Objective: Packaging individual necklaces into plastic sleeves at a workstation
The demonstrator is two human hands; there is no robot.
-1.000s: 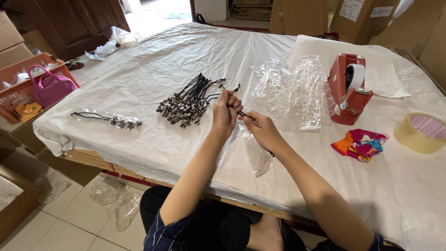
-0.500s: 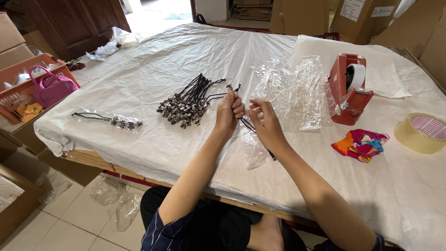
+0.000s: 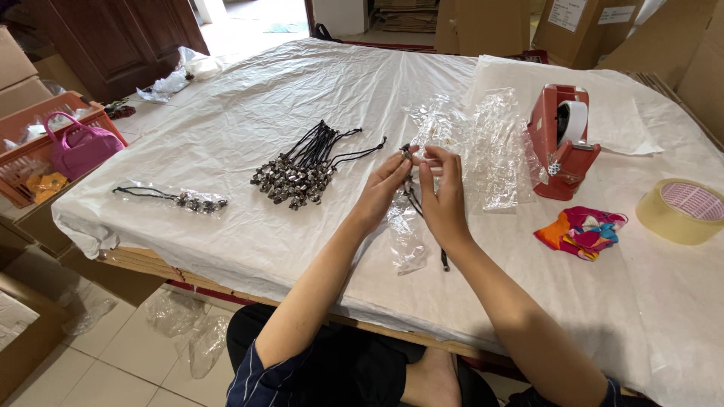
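My left hand (image 3: pixel 382 188) and my right hand (image 3: pixel 443 192) are raised together over the table's middle, both pinching a black cord necklace (image 3: pixel 411 197) with a small metal charm at the top. The cord hangs down between my hands into a clear plastic bag (image 3: pixel 407 234) that lies under them. A bundle of black cord necklaces (image 3: pixel 305 166) with metal charms lies just left of my left hand. One bagged necklace (image 3: pixel 185 199) lies further left.
A pile of clear plastic bags (image 3: pixel 483 139) lies behind my hands. At right stand a red tape dispenser (image 3: pixel 562 139), a colourful cloth (image 3: pixel 581 230) and a tape roll (image 3: pixel 682 211). An orange crate with a pink bag (image 3: pixel 75 147) sits at left. White sheeting covers the table (image 3: pixel 249 105).
Both hands have lifted and come together, raising the necklace upright; its cord now hangs down into the clear bag.
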